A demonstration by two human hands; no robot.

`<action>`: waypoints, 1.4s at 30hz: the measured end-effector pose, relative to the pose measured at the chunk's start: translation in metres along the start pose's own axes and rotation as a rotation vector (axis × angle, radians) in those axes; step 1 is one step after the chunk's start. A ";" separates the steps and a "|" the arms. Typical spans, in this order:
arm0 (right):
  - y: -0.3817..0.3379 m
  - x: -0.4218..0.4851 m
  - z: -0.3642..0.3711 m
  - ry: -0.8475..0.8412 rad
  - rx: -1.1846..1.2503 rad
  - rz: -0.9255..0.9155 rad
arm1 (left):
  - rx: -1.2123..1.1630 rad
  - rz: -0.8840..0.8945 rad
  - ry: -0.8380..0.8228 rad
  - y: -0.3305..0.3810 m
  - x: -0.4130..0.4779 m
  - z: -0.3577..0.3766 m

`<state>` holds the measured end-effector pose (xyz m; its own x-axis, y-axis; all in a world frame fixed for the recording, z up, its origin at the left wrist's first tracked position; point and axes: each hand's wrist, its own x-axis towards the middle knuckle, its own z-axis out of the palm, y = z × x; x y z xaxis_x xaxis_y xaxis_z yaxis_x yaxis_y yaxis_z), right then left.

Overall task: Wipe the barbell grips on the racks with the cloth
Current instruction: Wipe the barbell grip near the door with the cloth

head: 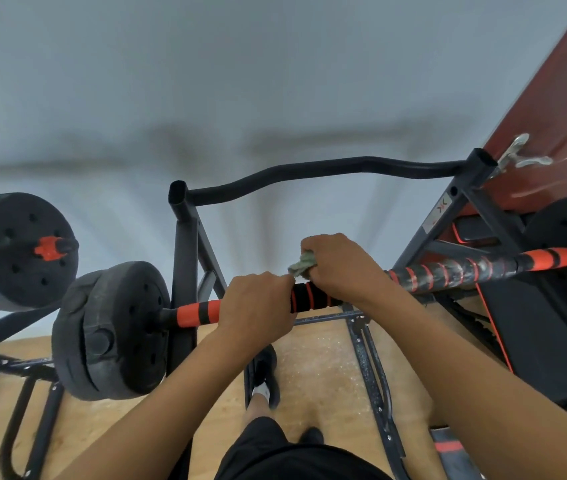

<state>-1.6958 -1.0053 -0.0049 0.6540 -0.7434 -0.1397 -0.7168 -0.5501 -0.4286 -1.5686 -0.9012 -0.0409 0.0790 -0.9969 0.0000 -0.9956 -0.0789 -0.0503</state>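
the barbell (313, 299) lies across the rack (185, 244) in the middle of the frame, its striped foam running lower left to right. the right grip (340, 268) is curled tight round the bar with the green cloth (304, 263) bunched inside it. the left grip (257, 306) wraps bare round the bar just beside it, toward the plate (108, 330). best to steady the bar with the left, then twist and slide the cloth along the smudged-looking right stretch.
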 end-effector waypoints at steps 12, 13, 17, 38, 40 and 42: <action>0.007 -0.011 -0.011 0.135 -0.075 -0.028 | -0.535 0.074 -0.408 -0.033 0.041 -0.027; 0.007 -0.001 -0.010 0.155 -0.103 -0.022 | -0.378 0.109 -0.283 -0.030 0.037 -0.024; 0.006 0.024 -0.014 0.228 -0.214 -0.040 | -0.025 0.045 0.044 -0.009 0.020 -0.003; 0.013 0.023 -0.035 0.141 -0.195 -0.032 | -0.265 -0.010 -0.188 -0.027 0.058 0.000; 0.011 0.028 -0.022 -0.028 -0.219 -0.044 | -0.299 0.007 -0.286 -0.031 0.064 -0.008; 0.012 0.020 -0.014 -0.035 -0.245 -0.049 | -0.389 -0.005 -0.401 -0.035 0.073 -0.015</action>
<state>-1.6942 -1.0321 -0.0005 0.6943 -0.7024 -0.1570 -0.7185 -0.6640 -0.2068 -1.5285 -0.9710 -0.0246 0.0211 -0.9229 -0.3845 -0.9344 -0.1550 0.3208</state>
